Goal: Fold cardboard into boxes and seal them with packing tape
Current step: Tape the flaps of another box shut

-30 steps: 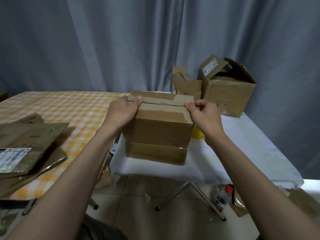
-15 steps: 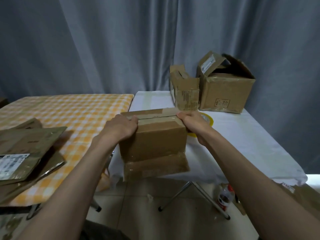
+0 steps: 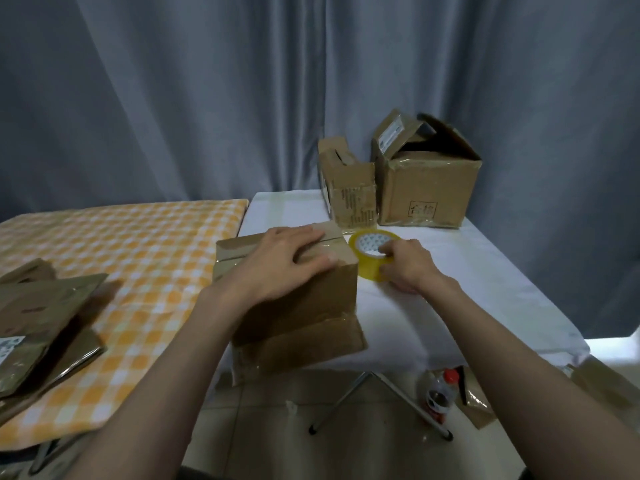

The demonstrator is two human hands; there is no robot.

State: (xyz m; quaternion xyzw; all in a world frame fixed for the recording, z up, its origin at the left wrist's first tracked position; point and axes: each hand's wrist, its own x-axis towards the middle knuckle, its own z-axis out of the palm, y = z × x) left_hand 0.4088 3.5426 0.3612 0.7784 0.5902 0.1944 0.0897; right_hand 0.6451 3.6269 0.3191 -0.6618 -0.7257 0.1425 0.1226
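Note:
A brown cardboard box (image 3: 304, 306) stands at the near edge of the white-covered table (image 3: 485, 278), its top flaps folded down and meeting at a seam. My left hand (image 3: 291, 258) lies flat on the flaps and presses them down. Just right of the box lies a yellow roll of packing tape (image 3: 367, 247). My right hand (image 3: 408, 265) grips the near side of the roll, fingers curled over its rim.
Two taped cardboard boxes, a small one (image 3: 349, 188) and a larger one (image 3: 426, 181) with raised flaps, stand at the back of the white table. Flattened cardboard (image 3: 38, 313) is stacked on the orange checked table at left. A bottle (image 3: 440, 393) stands on the floor.
The box has been set lower onto the table. My right hand has left the box's top edge and taken hold of the tape roll. My left hand has shifted onto the flaps.

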